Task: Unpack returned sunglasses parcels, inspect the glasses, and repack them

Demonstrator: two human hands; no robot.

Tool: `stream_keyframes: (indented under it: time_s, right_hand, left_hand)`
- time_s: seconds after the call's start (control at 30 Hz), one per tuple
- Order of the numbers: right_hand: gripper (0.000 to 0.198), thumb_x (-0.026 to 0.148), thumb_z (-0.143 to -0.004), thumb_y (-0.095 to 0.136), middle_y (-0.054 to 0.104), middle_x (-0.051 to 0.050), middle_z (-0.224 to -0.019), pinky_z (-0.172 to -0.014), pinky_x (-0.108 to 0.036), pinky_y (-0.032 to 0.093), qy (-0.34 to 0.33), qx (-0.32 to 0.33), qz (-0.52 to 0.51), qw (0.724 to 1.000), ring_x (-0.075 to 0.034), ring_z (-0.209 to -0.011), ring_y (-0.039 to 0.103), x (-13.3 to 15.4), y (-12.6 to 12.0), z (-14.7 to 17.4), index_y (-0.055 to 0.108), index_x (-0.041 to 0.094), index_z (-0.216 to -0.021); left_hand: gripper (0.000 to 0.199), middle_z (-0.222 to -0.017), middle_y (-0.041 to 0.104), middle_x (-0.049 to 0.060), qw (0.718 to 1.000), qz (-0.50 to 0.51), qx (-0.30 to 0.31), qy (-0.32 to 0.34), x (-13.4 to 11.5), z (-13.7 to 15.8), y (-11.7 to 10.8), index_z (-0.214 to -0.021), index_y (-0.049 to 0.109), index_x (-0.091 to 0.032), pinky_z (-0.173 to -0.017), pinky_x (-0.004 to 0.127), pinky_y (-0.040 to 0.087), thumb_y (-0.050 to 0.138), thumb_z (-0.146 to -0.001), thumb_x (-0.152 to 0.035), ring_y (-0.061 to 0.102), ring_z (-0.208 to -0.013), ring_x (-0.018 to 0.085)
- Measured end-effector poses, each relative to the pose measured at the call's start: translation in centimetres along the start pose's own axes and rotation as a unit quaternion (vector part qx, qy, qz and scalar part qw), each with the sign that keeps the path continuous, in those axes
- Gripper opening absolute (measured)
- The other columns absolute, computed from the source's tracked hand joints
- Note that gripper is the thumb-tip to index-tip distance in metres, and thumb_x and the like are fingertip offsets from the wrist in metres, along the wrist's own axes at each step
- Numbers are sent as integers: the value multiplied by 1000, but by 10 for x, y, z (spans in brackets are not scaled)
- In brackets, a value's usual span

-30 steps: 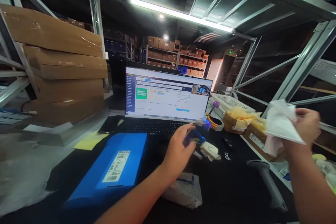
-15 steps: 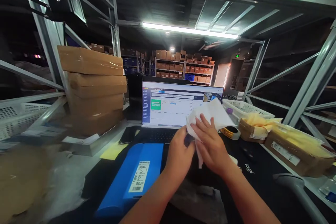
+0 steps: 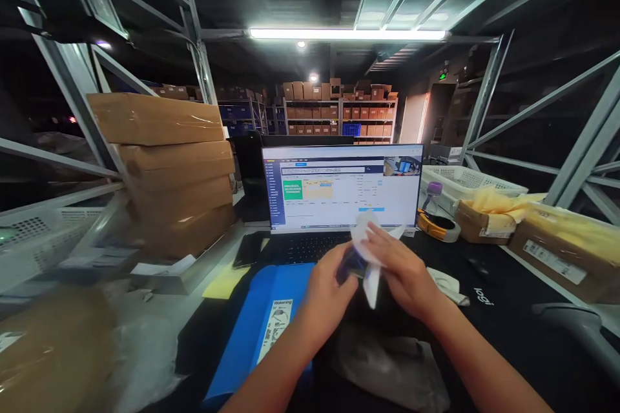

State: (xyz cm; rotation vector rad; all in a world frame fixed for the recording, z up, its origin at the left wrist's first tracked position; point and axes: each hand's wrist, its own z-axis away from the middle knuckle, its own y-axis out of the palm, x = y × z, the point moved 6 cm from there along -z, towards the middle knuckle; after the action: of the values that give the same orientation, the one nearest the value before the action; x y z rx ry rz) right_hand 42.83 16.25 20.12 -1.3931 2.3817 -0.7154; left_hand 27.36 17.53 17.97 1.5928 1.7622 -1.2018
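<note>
My left hand (image 3: pixel 325 287) is closed around a small dark, glossy object (image 3: pixel 352 263) in front of the laptop; its kind cannot be made out behind the fingers. A thin white tissue (image 3: pixel 372 287) is bunched between the hands, partly wrapped over the dark object and smeared by motion. Closed on that tissue, my right hand (image 3: pixel 404 271) presses against the object from the right. Left of my forearm lies a blue box (image 3: pixel 259 316) with a white label, partly hidden by the arm. Below the hands rests a grey cloth pouch (image 3: pixel 392 364).
Behind the hands stands a lit laptop screen (image 3: pixel 334 190). Stacked cardboard boxes (image 3: pixel 162 119) rise at left, above a yellow note (image 3: pixel 227 281). To the right are a tape roll (image 3: pixel 438 226), a white basket (image 3: pixel 477 187), a carton (image 3: pixel 549 258) and a grey scanner (image 3: pixel 576 322).
The tissue, spread out above my hands before, is now folded down between them. My right hand has come lower, over the dark object. The page on the screen has changed, and the view has shifted.
</note>
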Motion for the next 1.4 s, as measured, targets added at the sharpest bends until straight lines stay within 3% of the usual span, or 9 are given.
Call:
stream_keyframes:
  time_s: [0.27,0.43,0.57,0.63,0.73,0.9,1.07,1.2,1.4]
  right_hand:
    - [62,4,-89,41,53,-16,-145,-118,-55,37,-53,-23,111,992,-30,-143,37,49,25,16,44,12,-150]
    - [53,4,-89,47,54,-13,-145,-119,-50,36,-117,19,77,990,-26,-141,42,32,16,15,55,16,-141]
    - [43,9,-90,51,67,-10,-129,-104,-48,52,83,-100,-20,991,-27,-123,62,-27,-8,18,68,23,-127]
    - [32,22,-92,54,75,-10,-111,-92,-46,58,273,-181,-129,936,-28,-105,71,-61,-14,28,73,22,-117]
    - [36,35,-86,64,77,-11,-98,-84,-43,60,446,-231,-352,790,-29,-95,72,-77,2,40,73,17,-116]
    - [48,46,-80,69,74,-12,-110,-85,-44,58,412,-93,-599,680,-30,-95,71,-17,41,28,69,20,-121]
    - [60,52,-85,71,66,-9,-128,-95,-39,54,335,8,-583,740,-26,-110,65,18,47,28,57,25,-137]
    - [54,56,-82,74,72,-9,-110,-85,-37,57,369,-41,-490,789,-25,-97,68,7,40,28,64,22,-124]
    - [44,38,-60,94,76,-6,-92,-81,-35,58,447,-151,-505,723,-24,-86,70,-2,33,29,75,20,-96]
  left_hand:
    - [37,-118,70,8,1000,-11,-26,11,1,8,0,-125,64,-21,-86,34,55,60,-88,-20,67,-103,24]
    - [41,-124,68,6,999,-9,-28,29,2,6,-2,-124,64,-23,-97,34,52,59,-85,-14,64,-112,22]
    - [54,-137,62,3,999,-11,-34,-1,10,2,-6,-133,58,-25,-110,35,45,54,-82,-8,56,-128,20]
    - [57,-142,58,2,999,5,-44,-7,12,2,-9,-137,55,-28,-114,35,41,53,-84,-9,51,-134,19]
    - [58,-147,53,1,998,15,-68,3,12,3,-13,-142,49,-31,-120,37,35,53,-88,-12,46,-139,19]
    - [56,-148,51,7,997,31,-72,11,15,6,-5,-145,47,-25,-117,39,39,56,-90,-20,46,-139,24]
    - [57,-142,57,9,994,61,-88,-7,16,10,-1,-143,47,-23,-104,38,51,62,-88,-30,57,-129,27]
    - [63,-141,58,12,996,-17,-83,21,14,14,4,-146,44,-23,-105,43,51,66,-87,-30,58,-128,30]
    - [61,-153,44,17,954,-212,-81,197,-2,23,23,-154,31,-26,-115,58,38,51,-96,-18,44,-141,32]
